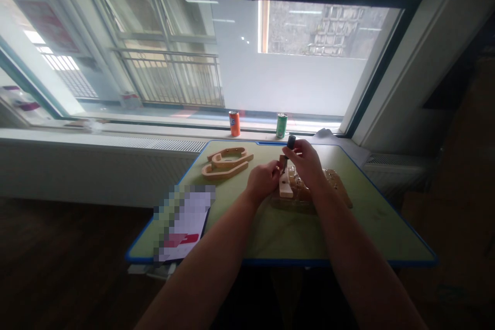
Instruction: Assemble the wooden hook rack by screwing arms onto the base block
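My right hand (304, 157) is closed round the black handle of a screwdriver (291, 142), which stands nearly upright with its tip pointing down. Below the tip is a pale wooden block (286, 188) with a dark hole in its face. My left hand (265, 179) is closed at the block's left side, its fingertips gripping the wood close to the screwdriver's tip. Clear plastic packaging (298, 185) with brown wooden parts lies beside and behind the block, partly hidden by my right forearm. Whether a screw sits under the tip is too small to tell.
Curved wooden frames (226, 171) lie at the table's back left. A partly blurred paper sheet (189, 216) rests at the left edge. The green table (266, 237) has a blue rim. On the windowsill stand an orange can (234, 125) and a green can (281, 126).
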Tool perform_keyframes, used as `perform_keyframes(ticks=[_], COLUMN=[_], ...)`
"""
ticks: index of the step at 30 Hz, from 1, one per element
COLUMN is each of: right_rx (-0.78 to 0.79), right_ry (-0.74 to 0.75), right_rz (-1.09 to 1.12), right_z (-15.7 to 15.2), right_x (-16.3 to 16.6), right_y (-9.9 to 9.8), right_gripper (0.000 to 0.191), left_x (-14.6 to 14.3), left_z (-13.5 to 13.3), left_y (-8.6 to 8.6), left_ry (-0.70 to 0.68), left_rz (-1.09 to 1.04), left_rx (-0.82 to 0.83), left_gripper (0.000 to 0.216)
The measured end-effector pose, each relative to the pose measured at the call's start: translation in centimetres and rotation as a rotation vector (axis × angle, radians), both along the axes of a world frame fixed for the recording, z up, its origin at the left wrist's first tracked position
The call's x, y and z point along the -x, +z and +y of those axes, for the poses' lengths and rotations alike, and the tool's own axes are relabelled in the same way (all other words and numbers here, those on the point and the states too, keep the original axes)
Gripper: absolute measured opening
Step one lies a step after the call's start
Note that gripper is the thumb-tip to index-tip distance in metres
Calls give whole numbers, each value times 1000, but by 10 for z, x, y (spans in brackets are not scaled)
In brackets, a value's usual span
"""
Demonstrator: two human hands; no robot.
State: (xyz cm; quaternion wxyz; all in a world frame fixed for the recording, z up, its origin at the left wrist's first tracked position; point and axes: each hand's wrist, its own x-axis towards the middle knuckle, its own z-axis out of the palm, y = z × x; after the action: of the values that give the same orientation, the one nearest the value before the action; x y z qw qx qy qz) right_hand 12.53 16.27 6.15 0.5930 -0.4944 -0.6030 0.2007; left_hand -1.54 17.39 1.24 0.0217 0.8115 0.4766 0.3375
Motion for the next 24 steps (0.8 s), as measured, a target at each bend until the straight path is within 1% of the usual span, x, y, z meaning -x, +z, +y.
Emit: perform_keyframes(ticks=[6, 11, 15, 20, 24], right_rx=[-19, 19, 16, -7, -15], right_ry=[75, 129, 118, 64, 88], right_rz=[74, 125, 85, 57, 84], right_z=[0, -3, -3, 3, 6], right_x=[1, 2, 3, 0, 0], right_y=[0, 3, 4, -3, -5], right_gripper=[30, 30, 26, 33, 35], left_x=[-2, -2, -2, -2, -2], left_z=[-3, -5, -5, -5, -5], left_y=[3, 5, 6, 5, 6], left_ry=[42, 57, 51, 50, 48], left_rz=[55, 65, 59, 45, 32], left_rx=[12, 36, 34, 32, 48], left_gripper=[26, 24, 24, 27, 26])
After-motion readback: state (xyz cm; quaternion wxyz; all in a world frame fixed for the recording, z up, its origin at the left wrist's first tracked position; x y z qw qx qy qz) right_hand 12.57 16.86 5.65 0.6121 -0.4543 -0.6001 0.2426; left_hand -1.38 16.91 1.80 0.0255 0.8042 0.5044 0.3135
